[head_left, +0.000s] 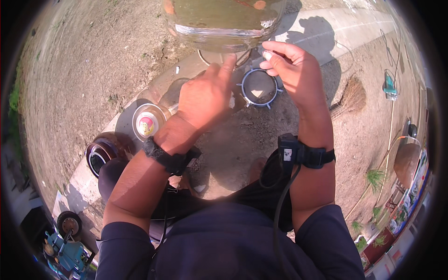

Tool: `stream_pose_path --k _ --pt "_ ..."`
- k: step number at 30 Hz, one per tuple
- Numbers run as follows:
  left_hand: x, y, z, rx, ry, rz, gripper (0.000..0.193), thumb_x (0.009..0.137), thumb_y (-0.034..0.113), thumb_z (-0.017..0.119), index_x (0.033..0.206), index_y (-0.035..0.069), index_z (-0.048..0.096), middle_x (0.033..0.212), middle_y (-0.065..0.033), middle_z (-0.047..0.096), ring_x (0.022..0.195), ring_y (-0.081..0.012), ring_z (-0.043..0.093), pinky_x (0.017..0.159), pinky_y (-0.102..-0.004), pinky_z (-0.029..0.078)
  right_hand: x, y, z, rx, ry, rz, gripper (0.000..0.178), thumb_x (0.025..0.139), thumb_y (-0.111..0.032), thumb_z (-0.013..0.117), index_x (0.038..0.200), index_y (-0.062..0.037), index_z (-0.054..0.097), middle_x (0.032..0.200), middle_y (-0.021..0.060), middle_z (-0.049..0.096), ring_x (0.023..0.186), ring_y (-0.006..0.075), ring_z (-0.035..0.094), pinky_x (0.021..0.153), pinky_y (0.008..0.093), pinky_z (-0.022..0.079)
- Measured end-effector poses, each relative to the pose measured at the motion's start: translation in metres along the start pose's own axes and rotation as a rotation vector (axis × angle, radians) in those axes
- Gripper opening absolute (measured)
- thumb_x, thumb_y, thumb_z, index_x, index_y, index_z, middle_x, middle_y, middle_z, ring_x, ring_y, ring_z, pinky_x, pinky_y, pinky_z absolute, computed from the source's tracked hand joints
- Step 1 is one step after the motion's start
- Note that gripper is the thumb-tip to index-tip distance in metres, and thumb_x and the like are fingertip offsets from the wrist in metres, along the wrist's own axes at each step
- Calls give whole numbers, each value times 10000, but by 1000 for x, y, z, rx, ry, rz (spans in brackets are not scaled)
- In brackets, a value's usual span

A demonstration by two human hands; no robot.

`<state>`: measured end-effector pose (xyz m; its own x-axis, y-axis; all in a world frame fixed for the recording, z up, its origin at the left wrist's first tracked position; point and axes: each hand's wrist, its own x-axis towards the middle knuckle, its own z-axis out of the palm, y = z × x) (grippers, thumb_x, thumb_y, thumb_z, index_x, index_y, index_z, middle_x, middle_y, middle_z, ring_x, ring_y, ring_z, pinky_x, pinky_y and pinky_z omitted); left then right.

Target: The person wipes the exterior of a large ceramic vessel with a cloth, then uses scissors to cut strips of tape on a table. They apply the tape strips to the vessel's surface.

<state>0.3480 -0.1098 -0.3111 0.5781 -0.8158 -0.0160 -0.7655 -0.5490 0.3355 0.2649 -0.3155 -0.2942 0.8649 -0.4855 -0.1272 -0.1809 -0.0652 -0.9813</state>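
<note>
A large clear glass vessel stands ahead of me at the top edge, holding greenish water and orange shapes. Just below its base is my left hand, index finger stretched toward it and the other fingers curled under, hidden. What that hand holds, if anything, does not show. My right hand is raised by the vessel's lower right, thumb and fingers pinched close together; anything between them is too small to name. Between the hands, a grey metal ring with short prongs lies on the ground. Under the vessel, a thin curved metal rod shows.
To my left are a clear round container with a pink-and-white label and a dark brown glass jar. A straw broom lies on the right, with a teal tool farther off. A wheeled blue machine stands lower left.
</note>
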Motion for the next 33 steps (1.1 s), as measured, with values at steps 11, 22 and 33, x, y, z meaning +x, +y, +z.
stream_pose_path --k 11,22,33 --pt "-1 -4 -2 -87 -2 -30 501 955 236 654 1420 88 538 1124 -186 673 888 -386 709 766 -473 585 -3 -12 1 -14 46 39 288 989 -201 702 1132 49 702 862 89 735 716 123 712 587 238 521" --pt "-5 -11 -1 -105 -52 -25 419 946 258 669 1309 59 606 1096 -191 680 862 -384 707 757 -469 580 -3 -24 7 34 128 75 202 973 -168 729 994 27 682 814 78 707 691 133 705 600 232 519" --pt "-13 -8 6 -225 -55 36 354 939 269 677 1242 90 640 1029 -158 697 849 -372 709 748 -462 574 -6 -31 3 127 58 112 263 999 -233 702 1050 25 710 841 106 726 702 160 714 630 249 534"
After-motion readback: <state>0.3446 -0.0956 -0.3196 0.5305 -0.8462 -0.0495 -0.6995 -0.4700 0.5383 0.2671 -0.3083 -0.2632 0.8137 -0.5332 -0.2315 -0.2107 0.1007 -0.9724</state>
